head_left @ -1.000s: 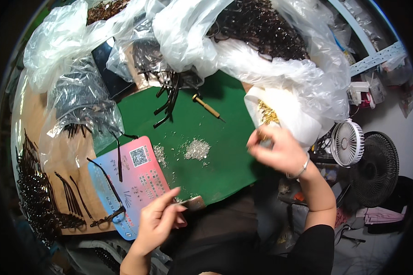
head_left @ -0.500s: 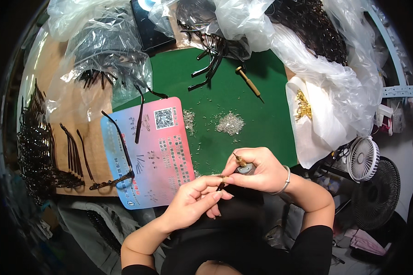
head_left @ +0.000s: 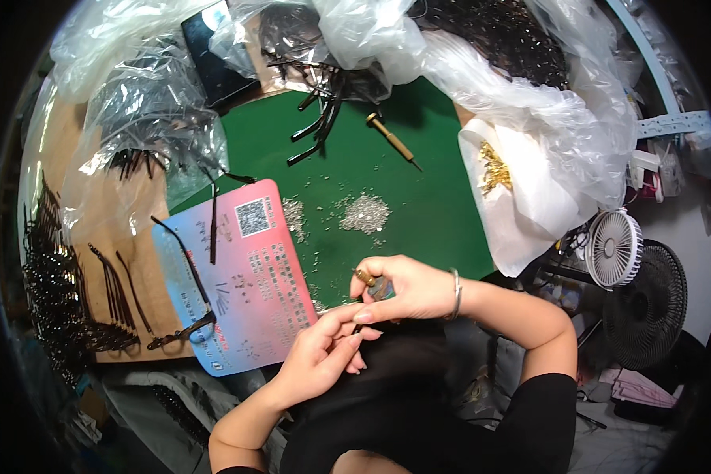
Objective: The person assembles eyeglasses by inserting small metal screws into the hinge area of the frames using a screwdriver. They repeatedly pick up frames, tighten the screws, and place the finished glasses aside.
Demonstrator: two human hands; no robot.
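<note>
Two hands met just off the near edge of the worktop, over the person's dark lap. The right hand was closed around a small tool or part with a brass-coloured tip; what exactly it was could not be told. The left hand pinched a thin dark piece between thumb and forefinger, touching the right hand's fingers. The pinched piece appeared very light, stiff and small enough to slip or drop, so a fingertip grip close to its end, as shown, seemed apt. A little heap of tiny silvery screws lay on the green mat near the mat's middle, well apart from the hands; such parts would probably scatter easily and be best lifted singly. A screwdriver with a wooden handle lay toward the far edge. A pink-and-blue card covered the near left part, with black spectacle temple arms across it. Clear plastic bags crowded the far edge.
</note>
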